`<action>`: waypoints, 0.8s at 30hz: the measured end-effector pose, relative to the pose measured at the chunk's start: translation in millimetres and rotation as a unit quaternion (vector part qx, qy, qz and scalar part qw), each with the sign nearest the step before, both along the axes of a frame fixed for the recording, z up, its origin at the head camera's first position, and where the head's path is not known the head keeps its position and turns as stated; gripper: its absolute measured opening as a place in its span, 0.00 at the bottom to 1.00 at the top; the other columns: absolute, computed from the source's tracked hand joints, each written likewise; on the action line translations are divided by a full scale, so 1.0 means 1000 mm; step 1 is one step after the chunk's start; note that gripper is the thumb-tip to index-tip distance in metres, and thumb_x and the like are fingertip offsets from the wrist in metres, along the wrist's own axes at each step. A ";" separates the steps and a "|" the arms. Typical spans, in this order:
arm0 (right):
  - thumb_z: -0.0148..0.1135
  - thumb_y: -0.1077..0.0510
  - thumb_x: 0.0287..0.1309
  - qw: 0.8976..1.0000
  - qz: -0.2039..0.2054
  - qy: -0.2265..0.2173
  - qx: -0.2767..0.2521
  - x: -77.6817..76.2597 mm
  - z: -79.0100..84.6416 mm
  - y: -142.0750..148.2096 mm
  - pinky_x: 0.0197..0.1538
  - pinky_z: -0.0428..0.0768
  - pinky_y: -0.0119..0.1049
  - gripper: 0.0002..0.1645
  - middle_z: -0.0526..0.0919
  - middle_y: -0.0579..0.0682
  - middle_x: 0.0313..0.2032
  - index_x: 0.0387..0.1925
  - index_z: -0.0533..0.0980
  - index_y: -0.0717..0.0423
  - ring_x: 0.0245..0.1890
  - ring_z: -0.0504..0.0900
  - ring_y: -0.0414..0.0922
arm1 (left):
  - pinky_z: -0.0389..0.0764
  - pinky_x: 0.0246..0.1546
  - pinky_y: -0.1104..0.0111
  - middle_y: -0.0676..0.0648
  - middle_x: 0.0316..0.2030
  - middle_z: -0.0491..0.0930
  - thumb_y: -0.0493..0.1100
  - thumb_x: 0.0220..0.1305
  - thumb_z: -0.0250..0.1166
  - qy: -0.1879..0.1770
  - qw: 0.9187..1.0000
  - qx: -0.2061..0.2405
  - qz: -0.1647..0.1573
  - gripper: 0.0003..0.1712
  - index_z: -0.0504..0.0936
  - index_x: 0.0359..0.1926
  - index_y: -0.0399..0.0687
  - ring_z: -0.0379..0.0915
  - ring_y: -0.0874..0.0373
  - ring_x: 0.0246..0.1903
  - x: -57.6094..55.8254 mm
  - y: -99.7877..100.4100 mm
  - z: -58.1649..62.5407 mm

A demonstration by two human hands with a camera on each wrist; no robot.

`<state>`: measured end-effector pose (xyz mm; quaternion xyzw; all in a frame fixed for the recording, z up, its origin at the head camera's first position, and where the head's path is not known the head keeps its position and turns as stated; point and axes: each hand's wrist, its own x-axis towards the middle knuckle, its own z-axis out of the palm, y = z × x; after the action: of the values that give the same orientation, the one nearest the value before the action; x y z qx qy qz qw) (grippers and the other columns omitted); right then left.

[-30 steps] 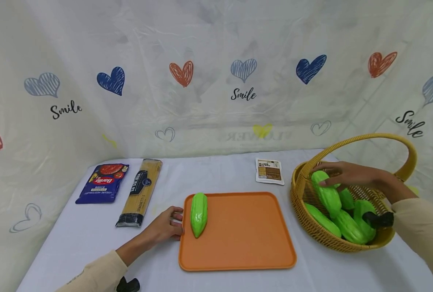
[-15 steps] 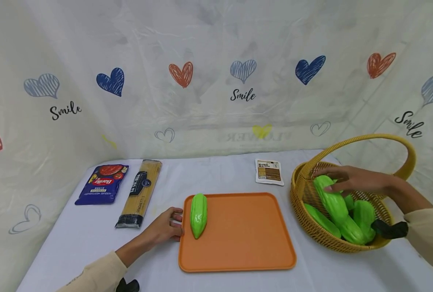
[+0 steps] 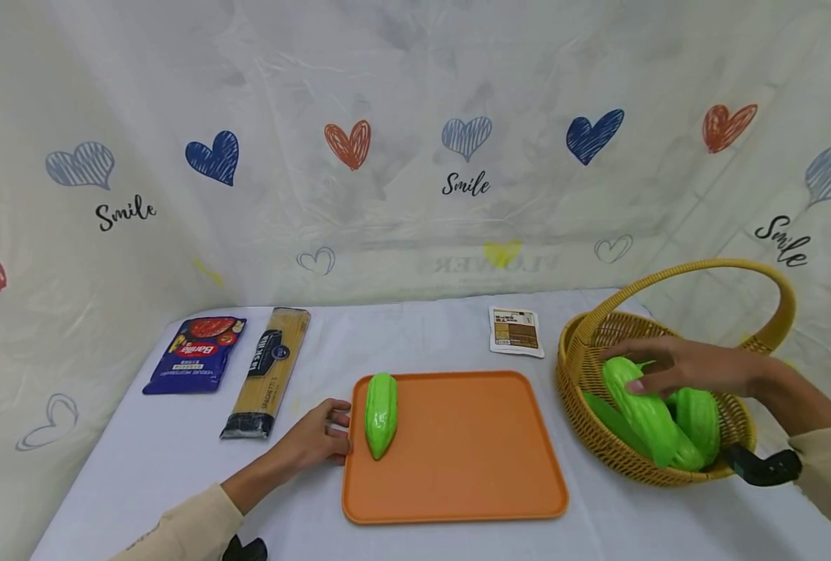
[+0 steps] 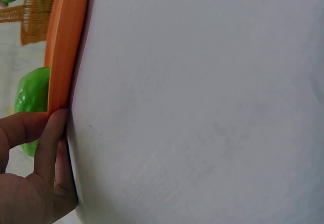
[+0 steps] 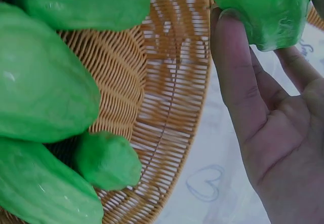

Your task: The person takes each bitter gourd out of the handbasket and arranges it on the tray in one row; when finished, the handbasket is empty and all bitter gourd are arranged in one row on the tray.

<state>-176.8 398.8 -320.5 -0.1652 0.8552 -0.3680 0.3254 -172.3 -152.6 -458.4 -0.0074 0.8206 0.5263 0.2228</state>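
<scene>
Right hand (image 3: 702, 366), head view: I grip 1 green vegetable by its upper end, fingers parted only to its width, thumb on its near side.
Held vegetable (image 3: 641, 421): tilted, above the wicker basket (image 3: 571, 389); contact with the vegetables (image 3: 697, 427) beneath it cannot be told.
Left hand (image 3: 311, 436), head view: I rest loosely bent fingers against the left rim of the orange tray (image 3: 478, 448).
Tray vegetable (image 3: 382, 417): 1, lying on the tray near its left rim.
Basket, head view: handle up, just beside the tray's right side.
Packs, head view: blue pouch (image 3: 194, 354) far left; spaghetti pack (image 3: 268, 374) between pouch and tray; white packet (image 3: 516, 331) behind the tray.
Tray edge, left wrist view: my fingertips touch its outer side; the tray vegetable shows past the rim.
Held vegetable, right wrist view: my thumb presses near its end.
Basket contents, right wrist view: 4 more green vegetables, partly cut off by the frame.
</scene>
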 end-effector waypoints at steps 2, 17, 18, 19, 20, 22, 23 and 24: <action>0.55 0.56 0.70 1.000 0.009 -0.001 -0.008 0.003 0.001 -0.004 0.49 0.84 0.39 0.35 0.54 0.69 0.74 0.75 0.60 0.53 0.60 0.71 0.31 | 0.88 0.37 0.63 0.42 0.51 0.73 0.29 0.52 0.70 -0.001 1.000 0.001 0.000 0.40 0.67 0.67 0.39 0.76 0.53 0.42 0.000 0.000 0.000; 0.57 0.55 0.69 0.999 0.043 0.007 -0.005 0.021 0.004 -0.039 0.56 0.79 0.43 0.32 0.58 0.61 0.74 0.72 0.65 0.45 0.61 0.66 0.24 | 0.88 0.37 0.63 0.41 0.50 0.72 0.29 0.52 0.70 0.003 1.000 0.000 0.003 0.40 0.67 0.67 0.38 0.77 0.53 0.41 0.001 0.001 0.002; 0.57 0.54 0.69 0.999 0.047 0.013 -0.003 0.022 0.004 -0.042 0.57 0.78 0.43 0.31 0.58 0.60 0.74 0.72 0.66 0.43 0.62 0.65 0.24 | 0.88 0.37 0.63 0.41 0.50 0.72 0.29 0.52 0.70 0.003 1.000 -0.001 0.003 0.40 0.67 0.67 0.38 0.77 0.53 0.41 0.001 0.001 0.002; 0.57 0.54 0.69 0.999 0.050 0.015 -0.004 0.023 0.004 -0.045 0.58 0.78 0.43 0.31 0.59 0.59 0.74 0.71 0.66 0.41 0.63 0.64 0.24 | 0.88 0.37 0.63 0.41 0.50 0.72 0.28 0.52 0.70 0.004 1.000 -0.001 0.003 0.40 0.67 0.67 0.37 0.77 0.53 0.41 0.001 0.001 0.002; 0.57 0.54 0.69 0.998 0.054 0.019 -0.007 0.024 0.004 -0.048 0.58 0.77 0.43 0.30 0.59 0.58 0.74 0.71 0.67 0.40 0.63 0.64 0.23 | 0.88 0.37 0.63 0.41 0.50 0.72 0.28 0.52 0.70 0.004 1.000 -0.002 0.004 0.40 0.67 0.67 0.37 0.77 0.53 0.41 0.001 0.001 0.002; 0.58 0.55 0.69 0.998 0.062 0.027 -0.017 0.025 0.002 -0.054 0.59 0.77 0.38 0.29 0.61 0.58 0.73 0.70 0.68 0.38 0.64 0.64 0.23 | 0.88 0.37 0.63 0.41 0.50 0.72 0.29 0.51 0.70 0.002 1.000 -0.003 0.006 0.40 0.67 0.67 0.38 0.77 0.53 0.41 0.001 0.001 0.002; 0.57 0.55 0.70 0.997 0.063 0.027 -0.024 0.026 0.001 -0.056 0.58 0.77 0.34 0.29 0.61 0.58 0.73 0.70 0.68 0.38 0.63 0.64 0.21 | 0.88 0.37 0.63 0.41 0.50 0.72 0.29 0.51 0.70 0.002 1.000 -0.003 0.007 0.40 0.67 0.67 0.38 0.77 0.53 0.41 0.002 0.002 0.001; 0.57 0.56 0.70 0.997 0.063 0.025 -0.029 0.027 0.000 -0.059 0.58 0.77 0.30 0.29 0.61 0.58 0.73 0.70 0.68 0.38 0.63 0.64 0.21 | 0.88 0.37 0.63 0.41 0.50 0.73 0.29 0.51 0.70 0.002 1.000 -0.003 0.008 0.40 0.67 0.67 0.38 0.77 0.53 0.41 0.002 0.002 0.001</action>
<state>-150.2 340.1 -321.0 -0.2372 0.8398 -0.3672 0.3219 -170.8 -150.9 -457.2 -0.0136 0.8227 0.5251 0.2172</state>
